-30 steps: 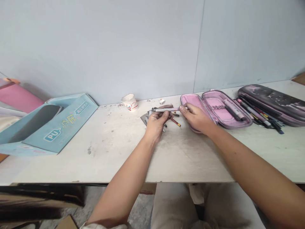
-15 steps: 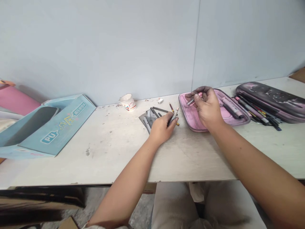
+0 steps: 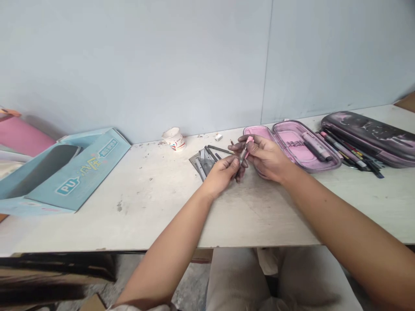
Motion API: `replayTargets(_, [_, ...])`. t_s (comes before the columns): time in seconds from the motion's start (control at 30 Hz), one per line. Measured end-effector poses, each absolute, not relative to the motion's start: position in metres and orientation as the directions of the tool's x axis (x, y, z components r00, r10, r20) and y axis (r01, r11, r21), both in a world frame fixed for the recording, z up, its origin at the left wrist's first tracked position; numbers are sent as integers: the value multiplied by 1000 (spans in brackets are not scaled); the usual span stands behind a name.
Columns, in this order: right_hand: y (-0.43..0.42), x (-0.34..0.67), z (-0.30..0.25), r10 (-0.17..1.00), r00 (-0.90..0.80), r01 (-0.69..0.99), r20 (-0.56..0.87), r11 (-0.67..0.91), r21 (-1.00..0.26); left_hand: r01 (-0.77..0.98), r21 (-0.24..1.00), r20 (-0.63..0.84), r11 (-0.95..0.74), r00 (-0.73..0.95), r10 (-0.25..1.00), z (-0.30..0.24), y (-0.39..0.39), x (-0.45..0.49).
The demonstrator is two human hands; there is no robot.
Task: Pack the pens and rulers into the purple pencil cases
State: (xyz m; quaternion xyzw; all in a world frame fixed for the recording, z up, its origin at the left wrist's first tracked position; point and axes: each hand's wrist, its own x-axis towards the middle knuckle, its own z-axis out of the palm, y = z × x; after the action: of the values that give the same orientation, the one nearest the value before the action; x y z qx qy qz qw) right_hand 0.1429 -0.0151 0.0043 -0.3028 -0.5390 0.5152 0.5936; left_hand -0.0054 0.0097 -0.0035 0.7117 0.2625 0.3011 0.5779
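Both of my hands meet over the middle of the white desk (image 3: 162,207). My right hand (image 3: 264,157) pinches a pen with a pink end (image 3: 248,141). My left hand (image 3: 222,175) closes on the lower part of that same pen. Just behind my left hand lie several dark pens and clear set squares (image 3: 204,157). An open pink pencil case (image 3: 292,144) lies right of my right hand, with two pens in its far half.
A dark pencil case (image 3: 369,136) with several pens beside it lies at the far right. A small paper cup (image 3: 173,138) and a white eraser (image 3: 218,137) stand by the wall. A light blue cardboard box (image 3: 65,168) lies on its side at the left.
My right hand came back left from over the pink case to meet my left hand. My left hand lifted from the loose pens and took hold of a pen with my right.
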Motion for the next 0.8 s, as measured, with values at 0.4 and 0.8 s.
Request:
replayTargets(0.4, [-14, 135, 12, 886, 90, 268, 454, 417, -868, -195, 981, 101, -14, 446, 889, 5, 14, 21])
replayTargets(0.8, [-39, 270, 5, 678, 408, 854, 612, -46, -518, 378, 665, 225, -644, 721, 655, 18, 0, 139])
